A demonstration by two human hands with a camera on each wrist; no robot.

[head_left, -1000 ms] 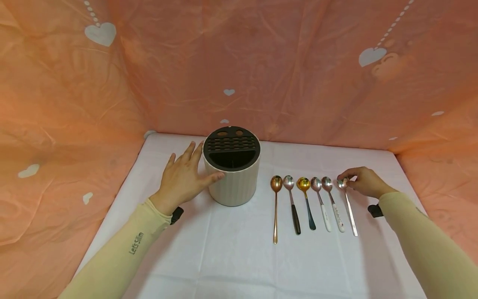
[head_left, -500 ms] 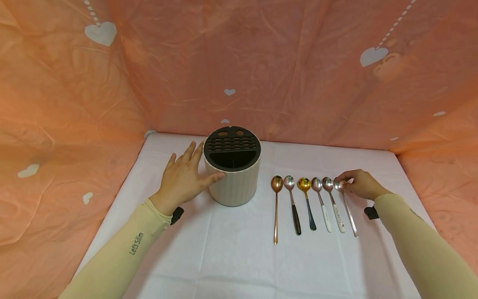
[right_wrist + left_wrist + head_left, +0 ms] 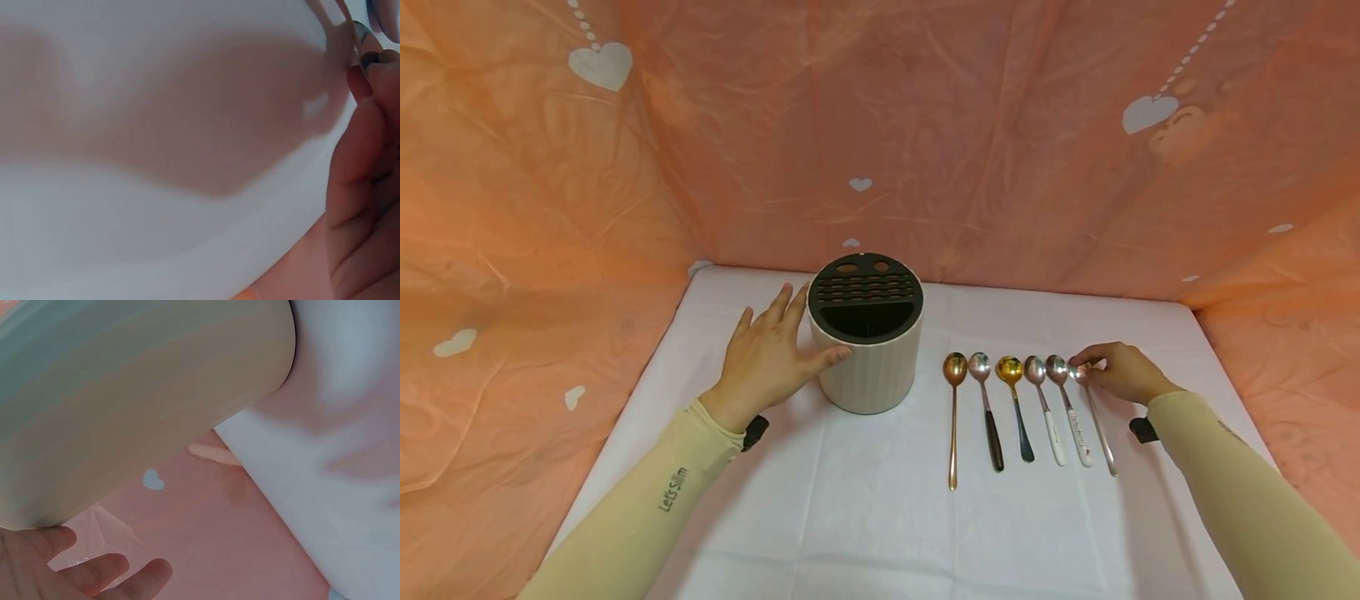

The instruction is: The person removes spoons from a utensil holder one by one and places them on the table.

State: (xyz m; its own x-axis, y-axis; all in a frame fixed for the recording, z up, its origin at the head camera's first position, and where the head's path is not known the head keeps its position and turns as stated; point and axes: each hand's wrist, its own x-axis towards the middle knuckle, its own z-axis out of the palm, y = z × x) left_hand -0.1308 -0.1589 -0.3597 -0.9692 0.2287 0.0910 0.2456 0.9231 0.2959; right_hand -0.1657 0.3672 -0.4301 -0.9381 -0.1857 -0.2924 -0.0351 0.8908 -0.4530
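A ribbed off-white utensil holder (image 3: 871, 375) with a black slotted lid stands upright on the table. Against its left side rests my left hand (image 3: 766, 358), fingers spread and thumb across the front; the left wrist view shows fingertips (image 3: 59, 540) at the holder's wall. On the right, my right hand (image 3: 1123, 372) pinches a plain silver spoon (image 3: 1102, 429) by its bowl end, thumb and fingertips partly hiding the bowl. That spoon lies at the right end of a row, its bowl close beside a spoon with a patterned white handle (image 3: 1078, 437).
Leftward along the row lie a white-handled spoon (image 3: 1054, 437), a gold-bowled spoon with a dark handle (image 3: 1026, 437), a black-handled spoon (image 3: 994, 442) and a long copper-coloured spoon (image 3: 954, 433). Pink heart-print sheeting (image 3: 970, 150) walls in the white-covered table (image 3: 865, 517).
My right hand has shifted slightly left, bringing the silver spoon's bowl closer to its neighbour. The left hand and the holder have stayed put.
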